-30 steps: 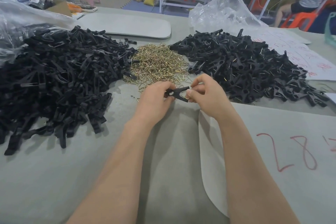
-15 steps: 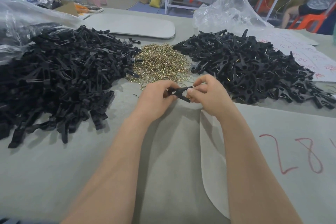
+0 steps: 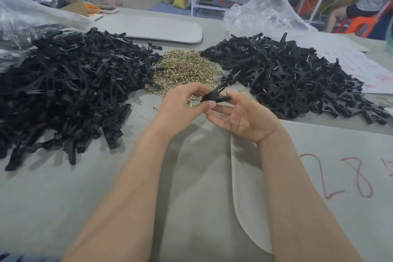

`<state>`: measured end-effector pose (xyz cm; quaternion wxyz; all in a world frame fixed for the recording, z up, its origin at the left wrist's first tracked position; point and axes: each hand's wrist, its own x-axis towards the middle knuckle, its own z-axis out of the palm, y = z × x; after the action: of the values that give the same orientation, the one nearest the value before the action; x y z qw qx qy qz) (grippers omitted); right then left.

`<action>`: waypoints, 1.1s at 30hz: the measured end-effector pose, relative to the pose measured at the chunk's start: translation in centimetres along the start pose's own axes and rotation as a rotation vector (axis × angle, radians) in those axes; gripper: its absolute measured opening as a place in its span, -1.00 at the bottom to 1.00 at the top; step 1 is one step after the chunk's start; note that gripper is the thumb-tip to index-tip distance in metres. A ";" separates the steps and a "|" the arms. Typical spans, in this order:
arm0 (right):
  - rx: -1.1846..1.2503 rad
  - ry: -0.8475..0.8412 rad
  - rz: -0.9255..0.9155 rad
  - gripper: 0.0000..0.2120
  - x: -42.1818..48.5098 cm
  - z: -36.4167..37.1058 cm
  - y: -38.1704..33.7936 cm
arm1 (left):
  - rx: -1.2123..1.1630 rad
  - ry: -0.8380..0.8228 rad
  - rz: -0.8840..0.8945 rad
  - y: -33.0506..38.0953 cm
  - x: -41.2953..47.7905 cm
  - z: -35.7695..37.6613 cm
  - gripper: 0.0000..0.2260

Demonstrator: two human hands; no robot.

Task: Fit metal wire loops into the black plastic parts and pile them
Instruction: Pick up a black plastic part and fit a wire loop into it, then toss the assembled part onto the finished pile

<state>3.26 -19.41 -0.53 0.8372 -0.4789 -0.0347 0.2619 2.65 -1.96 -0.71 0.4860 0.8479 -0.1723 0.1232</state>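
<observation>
Black forked plastic part (image 3: 214,97) up off the grey table top (image 3: 191,208), between the two hands and just in front of the heap of brass-coloured wire loops (image 3: 185,68). Long axis slanted from lower left to upper right; closed end low and left, two prongs splayed and aimed up-right toward the right-hand pile of black parts with wire ends showing (image 3: 297,78). Left hand (image 3: 182,110) at the end of a forearm stretched forward, knuckles up, thumb and forefinger curled and pinched on the closed end (thumbnail toward the camera). Right hand (image 3: 244,119) beside it, palm turned up and leftward, fingers (image 3: 221,110) loosely straight and spread apart, gripping nothing; thumb close by the lower prong, contact unclear. Wire loop in the part or not: impossible to tell. Larger left-hand pile of bare black plastic parts (image 3: 63,87) well apart from the hands, across the wire heap from the other pile. Pale sheet with red numerals (image 3: 319,134) under the right forearm.
</observation>
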 end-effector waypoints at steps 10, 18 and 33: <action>0.082 -0.100 0.029 -0.47 0.1 0.8 0.3 | -0.068 0.008 0.071 1.0 0.0 0.5 -0.82; 0.095 -0.113 -0.021 -0.47 0.3 1.0 1.0 | -0.084 0.013 0.108 1.4 -0.1 0.5 -0.74; 0.023 -0.053 -0.075 -0.64 0.6 0.5 1.2 | -0.110 -0.045 0.114 1.7 -0.1 0.6 -0.70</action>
<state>3.11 -18.24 -1.36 0.8506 -0.4607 -0.0718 0.2433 1.86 -3.28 0.23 0.5200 0.8113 -0.2379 0.1220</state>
